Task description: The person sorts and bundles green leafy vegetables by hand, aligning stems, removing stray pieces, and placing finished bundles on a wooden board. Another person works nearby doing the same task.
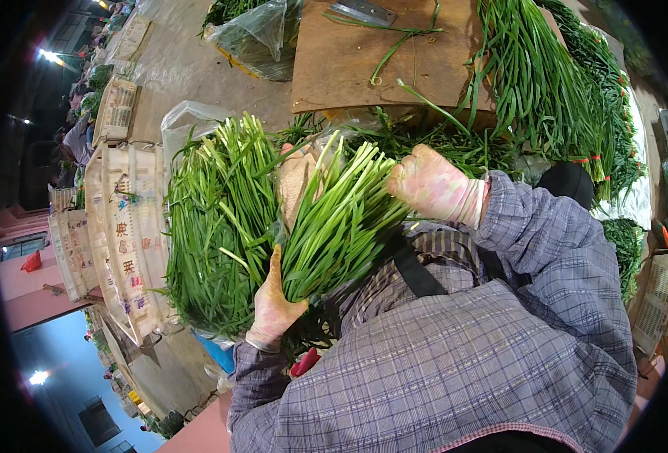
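Observation:
My left hand (277, 314), in a stained thin glove, cradles a loose bunch of garlic chives (339, 226) from below, thumb upright along its left side. The pale stem ends point up and to the right. My right hand (436, 184), in a similar glove, is curled at the right edge of that bunch. Whether stalks are pinched in its fingers is hidden. A larger pile of chives (215, 243) stands left of the bunch in a clear plastic bag (189, 116). Between pile and bunch shows a beige, cloth-like thing (296, 181).
Ahead is a wooden board (339, 73) with a cleaver blade (362, 11) and stray stalks. Chives (538, 73) drape over its right side, beside bundles tied with red bands (596, 158). A white plastic crate (127, 238) stands left; loose leaves (453, 147) lie below the board.

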`<control>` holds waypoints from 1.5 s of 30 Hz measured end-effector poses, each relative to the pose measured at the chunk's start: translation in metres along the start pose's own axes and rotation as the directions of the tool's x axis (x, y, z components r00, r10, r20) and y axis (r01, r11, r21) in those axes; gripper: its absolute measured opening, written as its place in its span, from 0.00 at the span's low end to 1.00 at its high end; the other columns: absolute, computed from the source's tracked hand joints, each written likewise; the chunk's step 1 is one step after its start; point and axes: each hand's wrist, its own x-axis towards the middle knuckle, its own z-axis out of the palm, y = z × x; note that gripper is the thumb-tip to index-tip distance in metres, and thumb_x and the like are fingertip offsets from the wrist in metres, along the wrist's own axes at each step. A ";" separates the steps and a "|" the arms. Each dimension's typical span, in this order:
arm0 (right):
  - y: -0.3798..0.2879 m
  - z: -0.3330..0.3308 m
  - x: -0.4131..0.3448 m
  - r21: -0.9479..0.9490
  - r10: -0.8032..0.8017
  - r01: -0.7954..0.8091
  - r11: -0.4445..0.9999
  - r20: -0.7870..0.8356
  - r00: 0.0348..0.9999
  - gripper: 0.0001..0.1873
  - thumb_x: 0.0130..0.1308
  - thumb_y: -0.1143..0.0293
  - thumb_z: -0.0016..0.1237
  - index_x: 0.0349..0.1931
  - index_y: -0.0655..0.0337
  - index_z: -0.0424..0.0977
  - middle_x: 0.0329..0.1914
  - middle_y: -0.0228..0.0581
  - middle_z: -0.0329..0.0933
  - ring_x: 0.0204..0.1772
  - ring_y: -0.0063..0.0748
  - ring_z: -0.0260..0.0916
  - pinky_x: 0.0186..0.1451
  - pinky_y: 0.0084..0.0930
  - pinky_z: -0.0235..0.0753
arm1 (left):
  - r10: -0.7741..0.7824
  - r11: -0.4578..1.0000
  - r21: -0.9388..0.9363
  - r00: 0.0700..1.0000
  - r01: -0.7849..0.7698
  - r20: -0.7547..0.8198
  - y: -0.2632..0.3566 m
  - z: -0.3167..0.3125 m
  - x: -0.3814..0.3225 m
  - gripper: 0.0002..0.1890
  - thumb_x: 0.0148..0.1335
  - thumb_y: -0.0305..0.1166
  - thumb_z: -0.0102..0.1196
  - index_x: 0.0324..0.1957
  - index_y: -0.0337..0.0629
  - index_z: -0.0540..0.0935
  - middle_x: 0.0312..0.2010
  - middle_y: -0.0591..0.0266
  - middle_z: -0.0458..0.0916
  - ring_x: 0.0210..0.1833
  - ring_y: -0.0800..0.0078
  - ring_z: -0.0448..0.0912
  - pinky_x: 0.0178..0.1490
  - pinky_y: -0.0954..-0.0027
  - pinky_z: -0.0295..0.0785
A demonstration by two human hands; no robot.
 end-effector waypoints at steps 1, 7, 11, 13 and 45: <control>0.004 0.001 -0.006 0.049 0.019 -0.017 0.999 -0.027 0.999 0.02 0.53 0.69 0.48 0.28 0.53 0.73 0.27 0.30 0.72 0.33 0.32 0.73 0.37 0.31 0.67 | -0.009 1.000 -0.019 1.000 0.009 0.005 -0.001 0.001 0.000 0.57 0.42 0.28 0.67 0.74 0.43 0.47 0.58 0.41 0.74 0.57 0.50 0.77 0.58 0.63 0.73; 0.066 -0.018 -0.083 -0.349 0.416 -0.313 0.883 0.278 0.866 0.03 0.54 0.72 0.50 0.30 0.53 0.75 0.28 0.32 0.74 0.35 0.34 0.75 0.39 0.32 0.70 | 0.021 1.000 0.015 1.000 -0.021 -0.017 -0.011 0.003 -0.002 0.57 0.42 0.29 0.66 0.74 0.42 0.46 0.58 0.40 0.74 0.57 0.49 0.77 0.58 0.64 0.73; 0.077 -0.035 -0.121 -0.344 0.718 -0.673 0.655 0.559 0.414 0.13 0.60 0.62 0.54 0.42 0.58 0.79 0.35 0.44 0.83 0.42 0.39 0.82 0.47 0.36 0.79 | -0.031 0.995 -0.089 0.999 0.033 0.026 -0.016 0.006 0.000 0.56 0.43 0.28 0.67 0.73 0.39 0.48 0.58 0.43 0.75 0.57 0.56 0.78 0.59 0.66 0.72; 0.054 -0.031 -0.116 0.124 0.717 -0.863 0.489 0.507 0.479 0.25 0.60 0.51 0.57 0.50 0.58 0.78 0.34 0.42 0.82 0.39 0.41 0.81 0.44 0.36 0.79 | -0.096 0.970 -0.216 0.993 0.110 0.076 -0.016 0.005 0.001 0.53 0.45 0.25 0.66 0.73 0.35 0.49 0.58 0.47 0.75 0.57 0.62 0.77 0.60 0.69 0.71; 0.018 -0.028 -0.030 0.787 0.597 -0.607 0.108 0.437 0.673 0.30 0.55 0.51 0.63 0.50 0.66 0.77 0.47 0.49 0.80 0.50 0.41 0.77 0.55 0.31 0.74 | -0.140 0.855 -0.497 0.989 0.150 0.057 0.054 -0.033 -0.004 0.32 0.46 0.20 0.64 0.57 0.29 0.69 0.49 0.58 0.80 0.49 0.71 0.79 0.55 0.70 0.73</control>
